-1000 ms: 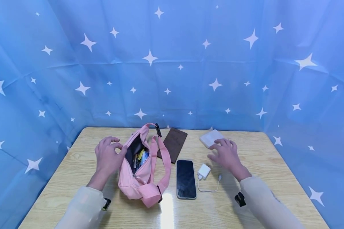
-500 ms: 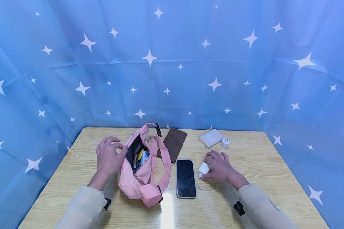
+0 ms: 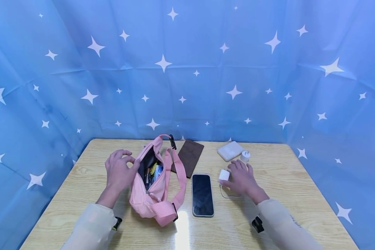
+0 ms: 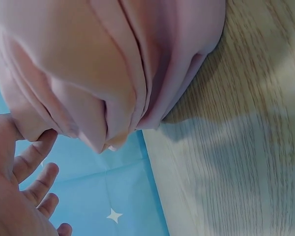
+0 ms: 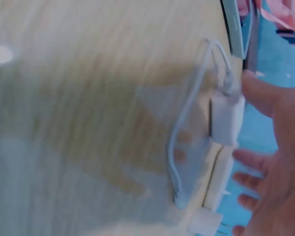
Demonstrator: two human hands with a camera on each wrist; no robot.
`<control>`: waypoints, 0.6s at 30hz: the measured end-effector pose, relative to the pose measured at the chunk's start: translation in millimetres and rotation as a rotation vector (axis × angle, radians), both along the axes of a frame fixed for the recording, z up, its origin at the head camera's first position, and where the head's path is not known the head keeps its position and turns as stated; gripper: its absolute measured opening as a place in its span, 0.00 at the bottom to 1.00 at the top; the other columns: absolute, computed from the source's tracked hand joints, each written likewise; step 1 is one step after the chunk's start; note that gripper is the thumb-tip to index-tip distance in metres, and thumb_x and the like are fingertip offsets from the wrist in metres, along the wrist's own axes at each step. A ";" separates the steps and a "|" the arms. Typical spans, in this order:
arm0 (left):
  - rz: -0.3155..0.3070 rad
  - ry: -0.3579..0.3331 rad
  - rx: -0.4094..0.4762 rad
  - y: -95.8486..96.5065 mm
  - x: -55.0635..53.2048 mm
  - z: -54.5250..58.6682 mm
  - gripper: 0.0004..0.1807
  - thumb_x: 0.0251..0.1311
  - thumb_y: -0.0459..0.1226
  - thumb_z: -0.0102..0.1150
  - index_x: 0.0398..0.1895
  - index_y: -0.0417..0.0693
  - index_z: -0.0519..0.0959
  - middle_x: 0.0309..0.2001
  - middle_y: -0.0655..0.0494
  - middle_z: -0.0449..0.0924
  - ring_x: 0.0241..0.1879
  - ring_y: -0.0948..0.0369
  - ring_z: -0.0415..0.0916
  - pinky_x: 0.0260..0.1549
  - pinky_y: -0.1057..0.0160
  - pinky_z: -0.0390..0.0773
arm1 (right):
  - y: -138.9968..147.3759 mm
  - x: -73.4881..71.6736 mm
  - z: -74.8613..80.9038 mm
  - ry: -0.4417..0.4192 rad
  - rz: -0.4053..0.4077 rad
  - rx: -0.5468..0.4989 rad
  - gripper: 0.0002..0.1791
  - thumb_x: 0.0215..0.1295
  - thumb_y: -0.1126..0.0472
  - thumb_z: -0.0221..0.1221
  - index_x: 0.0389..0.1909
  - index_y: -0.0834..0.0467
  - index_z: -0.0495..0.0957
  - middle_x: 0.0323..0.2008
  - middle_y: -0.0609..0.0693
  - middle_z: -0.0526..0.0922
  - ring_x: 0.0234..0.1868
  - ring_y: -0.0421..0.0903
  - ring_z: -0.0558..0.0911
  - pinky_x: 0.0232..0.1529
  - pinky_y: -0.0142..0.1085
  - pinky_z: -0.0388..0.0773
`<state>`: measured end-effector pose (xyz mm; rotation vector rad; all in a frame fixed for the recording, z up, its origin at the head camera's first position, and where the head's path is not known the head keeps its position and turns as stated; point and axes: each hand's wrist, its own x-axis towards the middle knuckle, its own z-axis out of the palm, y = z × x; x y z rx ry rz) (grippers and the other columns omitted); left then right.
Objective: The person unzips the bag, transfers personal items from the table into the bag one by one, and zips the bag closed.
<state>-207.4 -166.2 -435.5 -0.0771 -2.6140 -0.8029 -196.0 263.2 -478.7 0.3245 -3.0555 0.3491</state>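
My left hand point(image 3: 120, 173) pinches the edge of a pink waist bag point(image 3: 142, 203) between thumb and index finger, the other fingers loosely bent. The bag's zip is open, with several small items point(image 3: 153, 173) showing inside. In the left wrist view the pink cloth point(image 4: 83, 64) fills the top and covers the pinch in part. My right hand point(image 3: 242, 182) pinches a white charger plug point(image 3: 224, 175) between thumb and fingers. Its short white cable point(image 5: 173, 142) trails from the plug and curves over the wooden table in the right wrist view.
A dark-screened phone point(image 3: 203, 196) lies between bag and charger. Behind it is a brown leather-like folder point(image 3: 191, 154), partly under the bag's strap. A flat white rounded block point(image 3: 230, 151) and a small round white plug point(image 3: 245, 156) sit beyond my right hand. A blue starred curtain point(image 3: 187, 83) surrounds the table.
My right hand has come down from the white block, leaving the round plug beside it, and taken hold of the charger. The charger has shifted slightly away and right, cable following. Left hand stays.
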 end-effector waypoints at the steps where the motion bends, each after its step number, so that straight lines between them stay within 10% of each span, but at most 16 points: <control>1: -0.001 0.001 0.002 0.3 -0.1 -0.3 0.14 0.60 0.44 0.61 0.26 0.43 0.85 0.52 0.46 0.77 0.64 0.43 0.62 0.63 0.38 0.53 | -0.7 0.8 -0.9 0.004 -0.025 -0.001 0.36 0.57 0.38 0.64 0.54 0.63 0.74 0.63 0.64 0.69 0.68 0.65 0.62 0.64 0.68 0.50; 18: -0.010 0.003 0.008 2.1 0.3 -1.8 0.13 0.59 0.43 0.61 0.27 0.43 0.85 0.52 0.46 0.77 0.64 0.43 0.62 0.64 0.38 0.52 | 1.4 -2.2 -4.8 0.021 -0.037 -0.020 0.28 0.55 0.46 0.68 0.51 0.60 0.80 0.64 0.64 0.69 0.68 0.63 0.62 0.65 0.67 0.49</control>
